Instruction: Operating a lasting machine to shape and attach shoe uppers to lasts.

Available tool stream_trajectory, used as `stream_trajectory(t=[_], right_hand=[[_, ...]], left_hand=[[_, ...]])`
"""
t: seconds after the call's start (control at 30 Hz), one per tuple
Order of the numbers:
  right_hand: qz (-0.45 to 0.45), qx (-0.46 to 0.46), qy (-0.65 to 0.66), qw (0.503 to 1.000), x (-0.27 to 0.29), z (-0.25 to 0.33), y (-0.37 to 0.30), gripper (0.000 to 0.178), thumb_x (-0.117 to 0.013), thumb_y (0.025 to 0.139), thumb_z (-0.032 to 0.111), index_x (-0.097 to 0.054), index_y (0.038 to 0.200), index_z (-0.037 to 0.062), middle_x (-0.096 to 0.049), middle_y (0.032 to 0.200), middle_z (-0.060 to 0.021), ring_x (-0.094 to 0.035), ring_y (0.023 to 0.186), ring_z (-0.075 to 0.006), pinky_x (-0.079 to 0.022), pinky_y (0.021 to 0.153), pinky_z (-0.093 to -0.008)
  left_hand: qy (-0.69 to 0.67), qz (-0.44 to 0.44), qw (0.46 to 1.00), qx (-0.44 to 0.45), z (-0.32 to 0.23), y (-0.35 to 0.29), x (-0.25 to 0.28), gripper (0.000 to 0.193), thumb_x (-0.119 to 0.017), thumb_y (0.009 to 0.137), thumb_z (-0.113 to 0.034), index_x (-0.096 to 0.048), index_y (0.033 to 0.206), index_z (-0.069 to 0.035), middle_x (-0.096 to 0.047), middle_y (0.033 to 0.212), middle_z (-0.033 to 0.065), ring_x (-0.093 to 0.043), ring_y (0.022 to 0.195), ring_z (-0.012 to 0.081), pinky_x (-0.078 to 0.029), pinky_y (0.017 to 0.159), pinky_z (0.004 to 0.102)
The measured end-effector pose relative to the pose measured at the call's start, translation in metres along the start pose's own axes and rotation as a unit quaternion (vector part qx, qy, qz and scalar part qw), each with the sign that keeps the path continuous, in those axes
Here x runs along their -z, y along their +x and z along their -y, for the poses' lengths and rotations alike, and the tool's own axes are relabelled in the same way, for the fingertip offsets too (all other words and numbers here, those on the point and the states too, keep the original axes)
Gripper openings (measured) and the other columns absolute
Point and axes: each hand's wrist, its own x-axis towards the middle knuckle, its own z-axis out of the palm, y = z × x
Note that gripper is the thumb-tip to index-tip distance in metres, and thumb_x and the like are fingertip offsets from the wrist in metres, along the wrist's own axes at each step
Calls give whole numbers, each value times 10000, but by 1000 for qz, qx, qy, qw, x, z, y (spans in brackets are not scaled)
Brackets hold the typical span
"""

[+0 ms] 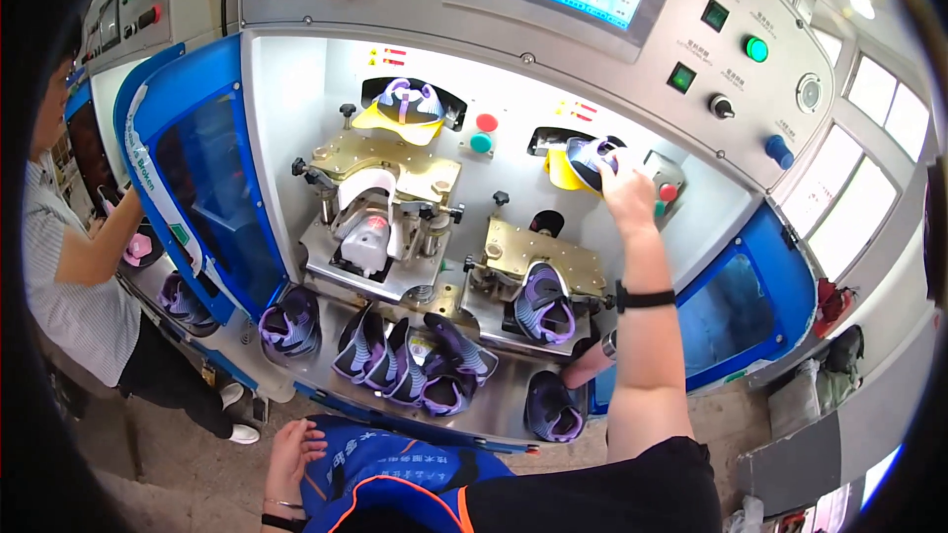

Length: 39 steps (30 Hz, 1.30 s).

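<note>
Head view shows right hand [624, 188] grasping a shoe upper [587, 155], left hand [294, 452] unclenched.

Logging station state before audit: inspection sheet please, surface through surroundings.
Surface: grey metal shelf, bearing several black-and-purple fabric shoe uppers.
Work items: purple-and-white fabric shoe upper at the right-hand yellow mould.
Clutter: pink cylindrical object by the shelf's right end.
Hands: right hand grips the purple-and-white upper; left hand by the blue apron, seemingly holding nothing.
Cables: none clearly identifiable.
Surroundings: person in striped shirt at left; open blue-framed doors either side.
</note>
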Motion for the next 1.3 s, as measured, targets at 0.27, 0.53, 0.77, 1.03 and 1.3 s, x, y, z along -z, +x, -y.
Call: stream_trajectory(t=[0.27, 0.53, 0.77, 1.03, 1.3], right_hand=[[-206, -107, 110, 966, -47, 2, -37, 493, -586, 885, 109, -438, 1322, -67, -468, 1337, -272, -451, 1269, -387, -367, 1058, -430], [-58, -191, 21, 980, -101, -78, -70, 683, -459, 746, -32, -286, 1396, -151, -177, 1502, -359, -231, 1408, -442, -228, 1165, -437], [-141, -129, 292, 937, -23, -25, -104, 429, -499, 876, -16, -482, 1304, -36, -528, 1310, -164, -498, 1221, -264, -378, 1032, -373], [115, 101, 482, 863, 5, 120, -229, 201, -540, 807, -110, -620, 961, -9, -632, 898, -119, -587, 745, -185, -472, 662, -281], [341, 142, 515, 774, -23, 251, -255, 191, -621, 808, -75, -644, 968, 28, -661, 932, -100, -634, 693, -177, -501, 580, -255]], left_hand=[[-25, -70, 997, -1, 26, -19, 19, 275, -523, 976, -281, -548, 1066, -22, -647, 892, 127, -671, 704, 231, -559, 553, 324], [13, -97, 995, 13, 28, -29, 7, 268, -544, 966, -275, -559, 1051, -21, -648, 881, 128, -671, 703, 228, -558, 542, 329], [81, -62, 994, 26, -2, -29, -57, 259, -581, 955, -307, -614, 1044, -67, -676, 903, 85, -661, 759, 163, -541, 631, 274], [131, -65, 989, 18, -25, 6, -57, 244, -539, 985, -286, -593, 1059, -59, -654, 911, 61, -646, 791, 131, -541, 671, 259], [178, -33, 983, -32, -70, 63, -12, 219, -550, 980, -263, -604, 996, -50, -646, 783, 31, -628, 682, 104, -509, 603, 232]])
